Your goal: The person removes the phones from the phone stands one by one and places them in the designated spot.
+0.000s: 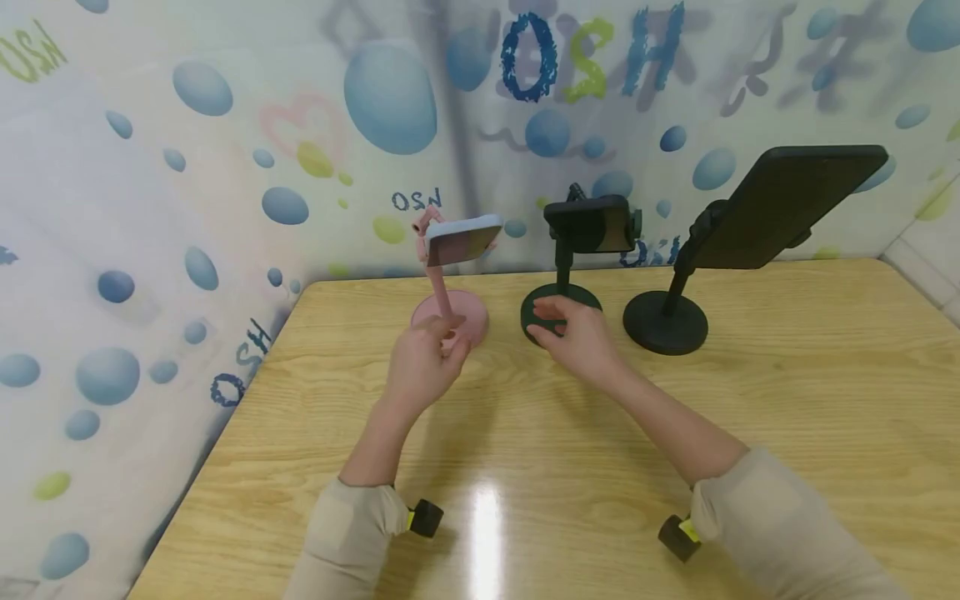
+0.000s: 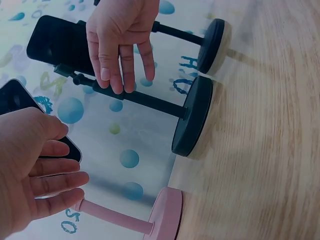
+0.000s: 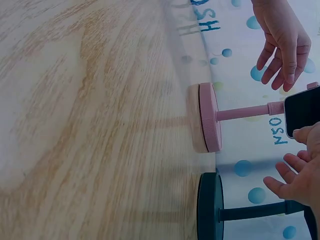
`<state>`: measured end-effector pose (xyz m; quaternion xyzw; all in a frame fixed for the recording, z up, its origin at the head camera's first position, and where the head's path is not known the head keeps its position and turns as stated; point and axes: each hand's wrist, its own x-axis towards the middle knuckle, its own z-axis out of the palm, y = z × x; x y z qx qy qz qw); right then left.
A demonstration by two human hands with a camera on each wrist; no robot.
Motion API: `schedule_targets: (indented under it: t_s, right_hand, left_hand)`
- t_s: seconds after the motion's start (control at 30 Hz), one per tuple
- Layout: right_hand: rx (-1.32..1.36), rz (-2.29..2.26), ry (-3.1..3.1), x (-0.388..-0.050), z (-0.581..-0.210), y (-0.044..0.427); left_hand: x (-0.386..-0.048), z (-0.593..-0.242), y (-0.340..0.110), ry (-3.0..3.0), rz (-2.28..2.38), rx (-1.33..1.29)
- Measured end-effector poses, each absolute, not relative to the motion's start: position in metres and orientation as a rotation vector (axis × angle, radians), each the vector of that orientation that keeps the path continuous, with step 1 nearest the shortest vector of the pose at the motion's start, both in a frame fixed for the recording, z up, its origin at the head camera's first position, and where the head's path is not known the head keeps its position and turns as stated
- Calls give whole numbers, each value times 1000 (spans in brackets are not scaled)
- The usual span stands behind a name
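My left hand (image 1: 423,367) hovers in front of a pink phone stand (image 1: 437,287), its fingers loosely bent with nothing in them. That stand carries a phone (image 1: 465,242) tilted face-down toward me. Before the middle, dark green stand (image 1: 564,271), which bears a black phone (image 1: 596,225), my right hand (image 1: 581,342) hangs in the air, empty too. The left wrist view shows the fingers of both hands (image 2: 122,40) spread and apart from the stands. In the right wrist view, the pink round base (image 3: 210,117) stands flat on the table.
A black stand (image 1: 666,323) with a large tablet (image 1: 787,208) is at the right of the row. The wooden table (image 1: 787,400) meets a patterned backdrop (image 1: 300,125) behind the stands. Each sleeve has a small black device at the cuff.
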<state>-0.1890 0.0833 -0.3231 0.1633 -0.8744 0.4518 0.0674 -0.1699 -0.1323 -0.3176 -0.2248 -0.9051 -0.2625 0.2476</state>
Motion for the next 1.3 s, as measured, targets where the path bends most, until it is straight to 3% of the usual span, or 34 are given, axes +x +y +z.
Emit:
schedule_targets:
  t_s: [1.3]
  right_hand:
    - [556, 1485, -2593, -206, -311, 66]
  left_hand:
    - [-181, -305, -145, -2475, -777, -359]
